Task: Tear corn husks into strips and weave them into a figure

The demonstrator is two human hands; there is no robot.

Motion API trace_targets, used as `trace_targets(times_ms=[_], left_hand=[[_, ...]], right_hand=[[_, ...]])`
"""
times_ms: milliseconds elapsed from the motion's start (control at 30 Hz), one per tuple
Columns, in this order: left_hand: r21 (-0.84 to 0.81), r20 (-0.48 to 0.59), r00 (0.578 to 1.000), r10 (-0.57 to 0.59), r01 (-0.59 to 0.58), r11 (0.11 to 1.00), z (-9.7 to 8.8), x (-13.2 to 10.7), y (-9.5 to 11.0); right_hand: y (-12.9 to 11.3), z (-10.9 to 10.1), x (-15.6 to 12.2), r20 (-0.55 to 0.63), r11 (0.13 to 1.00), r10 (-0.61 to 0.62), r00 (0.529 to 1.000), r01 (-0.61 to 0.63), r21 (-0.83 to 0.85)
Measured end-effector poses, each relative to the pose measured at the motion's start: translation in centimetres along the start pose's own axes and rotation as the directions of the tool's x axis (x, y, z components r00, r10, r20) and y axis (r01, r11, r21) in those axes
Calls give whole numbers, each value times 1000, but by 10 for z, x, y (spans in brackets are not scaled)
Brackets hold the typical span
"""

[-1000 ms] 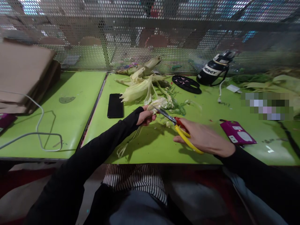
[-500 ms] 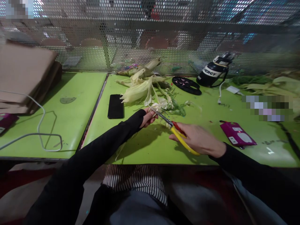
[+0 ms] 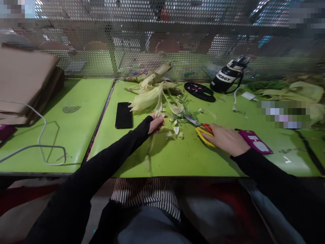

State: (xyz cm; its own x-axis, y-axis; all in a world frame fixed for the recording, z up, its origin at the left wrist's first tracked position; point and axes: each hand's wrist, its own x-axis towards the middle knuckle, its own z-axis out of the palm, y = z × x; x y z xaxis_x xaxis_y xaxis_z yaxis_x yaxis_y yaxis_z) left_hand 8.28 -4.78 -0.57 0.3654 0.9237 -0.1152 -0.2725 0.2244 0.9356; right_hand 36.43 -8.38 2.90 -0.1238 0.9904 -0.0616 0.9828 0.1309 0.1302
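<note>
Pulling away from the cut: R hand [image 3: 227, 139], gripping the scissors [image 3: 203, 134] by the yellow handles, is now resting on the green table [image 3: 177, 162], blades clear of the husk strip [image 3: 151, 144]. L hand [image 3: 156, 123] is clasping that strip beside the husk pile [image 3: 149, 96]. Cut bits [image 3: 176, 130] are lying between the hands, so prob. this snip is finished. Black bottle [image 3: 228, 76] is showing "NERGY"; rest hidden.

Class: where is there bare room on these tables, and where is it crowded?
Bare: near edge between left hand and right hand; left table between cable and phone. Crowded: husks behind the hands, scissors and pink case at right.
</note>
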Motion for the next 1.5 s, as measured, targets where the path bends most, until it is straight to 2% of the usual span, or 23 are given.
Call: trace_targets(times_ms=[67, 133, 200, 233, 300, 333, 433, 533, 600, 733, 967, 1100, 1300, 1400, 1500], left_hand=[[-64, -21, 999, 32, -33, 997, -3, 2, 4], [-94, -10, 995, 98, -98, 991, -5, 1, 8], [-115, 14, 983, 183, -181, 977, -4, -2, 10], [-135, 16, 977, 211, -207, 969, -4, -3, 10], [-181, 4, 977, 215, -211, 961, -3, -4, 8], [-204, -25, 978, 209, -210, 956, -4, -3, 7], [-200, -121, 983, 140, -163, 966, -9, 1, 3], [-149, -141, 989, 50, -71, 986, -14, 5, -4], [-142, -100, 995, -11, -3, 990, -16, 7, -9], [-145, -58, 995, -79, 69, 987, -18, 9, -20], [-238, 5, 999, -33, 33, 971, -19, 5, -28], [-203, -34, 999, -20, 13, 979, -17, 3, -26], [-90, -61, 998, -3, -2, 996, -14, -2, -21], [-153, -32, 999, 27, -31, 988, -13, -5, -20], [-265, -36, 997, 65, -72, 962, -11, -7, -20]], right_hand=[[0, -5, 2, -169, 999, -35, 985, 34, -10], [-20, -13, 4, -308, 976, -82, 948, 139, 165], [-54, -19, 8, -228, 860, -106, 968, 204, 468], [-73, -20, 12, -160, 781, -161, 974, 225, 583], [-105, -17, 24, -110, 652, -246, 963, 248, 717], [-117, -14, 31, -136, 590, -255, 957, 265, 763], [-133, -1, 50, -246, 389, -223, 943, 317, 865], [-132, 8, 58, -257, 275, -90, 962, 272, 922], [-130, 12, 57, -238, 246, -22, 971, 236, 940], [-129, 15, 52, -218, 208, 35, 975, 206, 956], [-127, 16, 52, -196, 129, 74, 978, 185, 974], [-128, 16, 50, -250, 76, 95, 964, 243, 967], [-128, 13, 47, -289, 160, 39, 956, 280, 947], [-129, 13, 46, -274, 169, 32, 961, 265, 949], [-130, 15, 46, -291, 142, 41, 956, 283, 949]])
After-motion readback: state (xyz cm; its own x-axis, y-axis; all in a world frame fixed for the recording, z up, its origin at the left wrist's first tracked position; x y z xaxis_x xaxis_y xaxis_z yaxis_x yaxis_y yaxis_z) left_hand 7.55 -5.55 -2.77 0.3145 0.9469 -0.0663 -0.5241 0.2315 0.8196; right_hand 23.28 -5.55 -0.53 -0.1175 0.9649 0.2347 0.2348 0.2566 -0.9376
